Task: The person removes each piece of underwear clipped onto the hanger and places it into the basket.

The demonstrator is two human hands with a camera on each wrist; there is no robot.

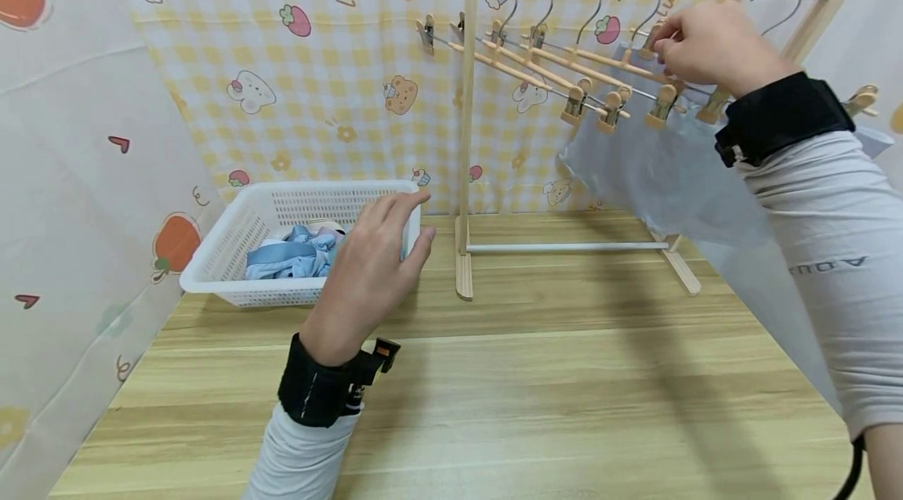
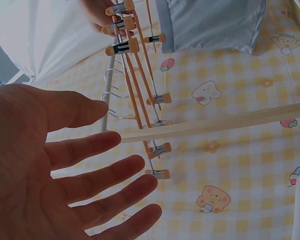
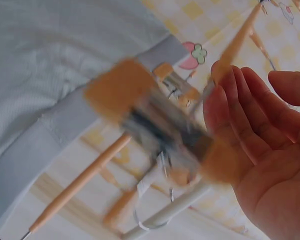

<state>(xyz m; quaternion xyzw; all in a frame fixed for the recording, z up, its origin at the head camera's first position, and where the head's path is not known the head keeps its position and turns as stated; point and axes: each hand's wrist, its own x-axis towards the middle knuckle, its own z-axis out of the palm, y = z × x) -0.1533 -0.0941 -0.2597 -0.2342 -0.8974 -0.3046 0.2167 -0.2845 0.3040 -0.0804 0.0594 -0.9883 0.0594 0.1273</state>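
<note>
My right hand (image 1: pixel 716 45) is up at the rack's rail among several wooden clip hangers. In the right wrist view its fingers lie against or just behind a hanger's wooden bar (image 3: pixel 237 42), with the thumb (image 3: pixel 290 87) held apart. A blurred clip (image 3: pixel 122 85) fills the foreground. A grey-blue garment (image 1: pixel 628 163) hangs behind the front hangers, its waistband along another hanger; the hand and clips hide part of it. My left hand (image 1: pixel 370 265), fingers spread and holding nothing, hovers before the right end of a white basket (image 1: pixel 275 290).
Folded light-blue clothes (image 1: pixel 289 257) lie in the basket. The rack's wooden post (image 1: pixel 468 132) stands to the right of my left hand, and a white lower bar (image 1: pixel 564 248) crosses near the table (image 1: pixel 494 406). A yellow checked curtain (image 1: pixel 367 92) hangs close behind.
</note>
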